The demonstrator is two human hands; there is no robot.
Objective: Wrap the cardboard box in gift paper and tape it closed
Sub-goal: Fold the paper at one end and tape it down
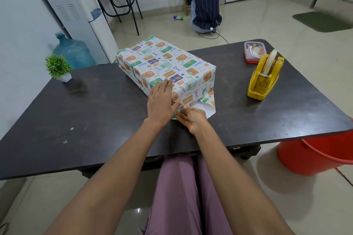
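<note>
The box [164,66], covered in gift paper [207,105], lies mid-table [95,112], its near end not yet folded shut. The left hand [161,101] presses flat, fingers straight, on the near top edge. The right hand [192,118] pinches the paper flap at the near end. A yellow tape dispenser [264,78] stands well apart to the right.

gift paper [168,65]: printed, smooth, slight sheen, plain white underside showing just right of the fingers [183,109]. surface [95,112]: dark laminate, matt, scuffed. tape dispenser [264,78]: glossy yellow plastic, well right of the fingers. bucket [315,155]: glossy red plastic.
</note>
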